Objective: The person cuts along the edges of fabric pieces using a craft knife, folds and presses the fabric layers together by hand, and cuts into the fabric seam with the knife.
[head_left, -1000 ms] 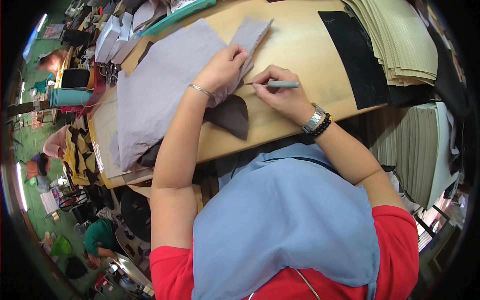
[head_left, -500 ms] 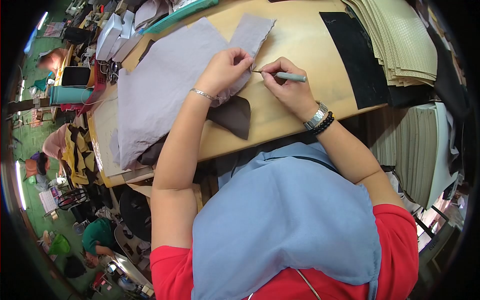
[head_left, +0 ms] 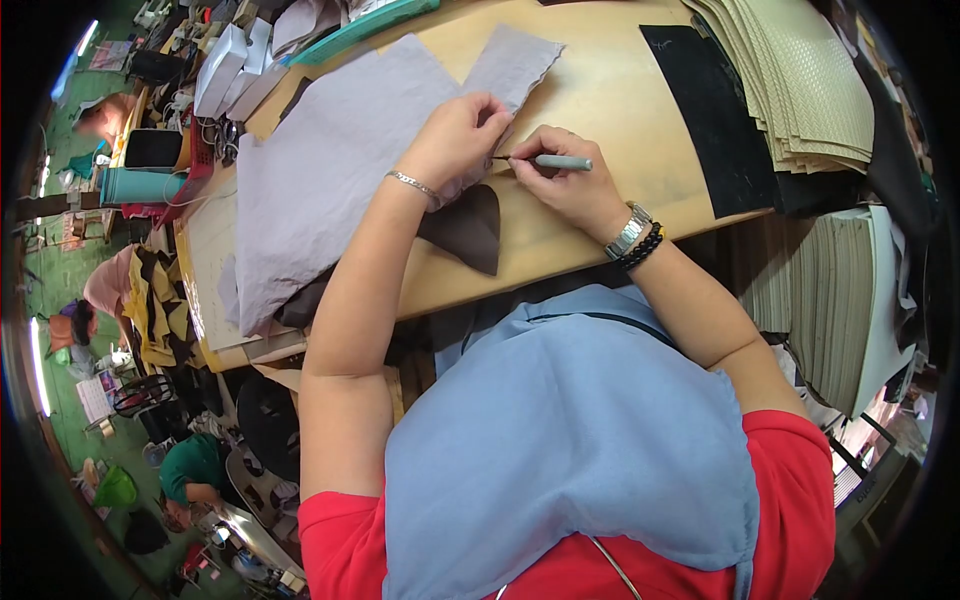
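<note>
A large sheet of pale mauve-grey leather [head_left: 330,150] lies across the left part of the wooden table [head_left: 600,90], its underside of dark brown showing in a flap [head_left: 470,230]. My left hand [head_left: 460,140] pinches the sheet near its right edge, fingers closed. Close to its right, my right hand [head_left: 568,180] is closed round a slim grey-green pen-like tool [head_left: 563,161], whose dark thin tip points left at the leather edge. Whether the tip touches the leather is too small to tell.
A black sheet [head_left: 705,120] and stacked cream textured sheets [head_left: 810,90] lie at the right. White boxes [head_left: 225,70] and a teal tray [head_left: 360,30] stand at the back left. Beyond the left edge, a person in green [head_left: 190,465] bends over.
My right hand has moved left and slightly down with the tool since half a second ago. The leather strip at the right edge has shifted slightly right.
</note>
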`<state>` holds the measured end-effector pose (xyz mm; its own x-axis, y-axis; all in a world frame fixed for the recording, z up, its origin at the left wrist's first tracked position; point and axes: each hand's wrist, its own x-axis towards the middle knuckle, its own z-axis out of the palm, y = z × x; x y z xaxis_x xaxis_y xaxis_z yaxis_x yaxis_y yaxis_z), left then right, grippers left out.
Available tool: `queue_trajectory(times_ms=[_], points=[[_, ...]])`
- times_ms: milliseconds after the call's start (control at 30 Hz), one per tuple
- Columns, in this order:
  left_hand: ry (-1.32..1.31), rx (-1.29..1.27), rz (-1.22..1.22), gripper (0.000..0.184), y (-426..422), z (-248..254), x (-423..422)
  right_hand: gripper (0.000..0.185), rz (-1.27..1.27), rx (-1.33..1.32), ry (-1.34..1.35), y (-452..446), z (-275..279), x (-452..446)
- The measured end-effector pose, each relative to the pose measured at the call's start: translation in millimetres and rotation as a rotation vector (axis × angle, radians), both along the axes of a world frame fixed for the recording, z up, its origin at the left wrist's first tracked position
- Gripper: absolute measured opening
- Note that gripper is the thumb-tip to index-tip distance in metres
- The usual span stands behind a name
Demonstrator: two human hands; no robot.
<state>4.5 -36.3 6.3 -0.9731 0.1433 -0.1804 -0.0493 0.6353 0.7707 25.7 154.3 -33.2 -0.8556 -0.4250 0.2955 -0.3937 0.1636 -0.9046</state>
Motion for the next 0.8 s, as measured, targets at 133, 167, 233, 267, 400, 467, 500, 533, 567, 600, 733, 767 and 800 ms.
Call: queue_trajectory(times_ms=[133, 167, 233, 267, 400, 467, 500, 533, 567, 600, 733, 767, 800], points=[[0.091, -0.099, -0.028, 0.023, -2, -4, -2, 0.008, -0.034, -0.041, -0.017, -1, 1, 1], [0.091, -0.095, -0.026, 0.023, -2, -5, -2, 0.008, -0.049, -0.065, -0.025, -2, 1, 1], [0.09, -0.086, -0.018, 0.023, -1, -1, 0, 0.008, -0.064, -0.057, -0.014, -2, 3, 1], [0.096, -0.064, -0.009, 0.022, 1, 0, 3, 0.008, -0.071, -0.052, -0.01, -2, 3, 1], [0.302, -0.359, -0.051, 0.017, 5, 9, 24, 0.008, -0.013, -0.037, 0.049, -2, 2, -1], [0.463, -0.637, -0.082, 0.016, 6, 17, 39, 0.008, -0.013, -0.016, 0.054, -3, 6, -1], [0.528, -0.747, -0.082, 0.016, 7, 22, 49, 0.008, -0.014, -0.014, 0.053, -3, 6, -2], [0.593, -0.857, -0.081, 0.016, 8, 24, 57, 0.008, -0.013, -0.012, 0.051, -3, 4, -2], [0.577, -0.847, -0.068, 0.016, 8, 23, 63, 0.008, -0.012, -0.011, 0.049, -4, 3, -2], [0.56, -0.837, -0.052, 0.017, 7, 19, 69, 0.008, -0.018, -0.002, 0.062, -5, 4, -1], [0.558, -0.714, 0.056, 0.015, -1, 2, 74, 0.008, 0.013, 0.003, 0.115, -3, 8, 0], [0.533, -0.707, 0.064, 0.015, -2, 1, 73, 0.008, 0.026, -0.002, 0.128, -3, 8, 0], [0.51, -0.699, 0.072, 0.015, -1, 1, 72, 0.008, 0.026, 0.003, 0.143, -2, 7, 0]])
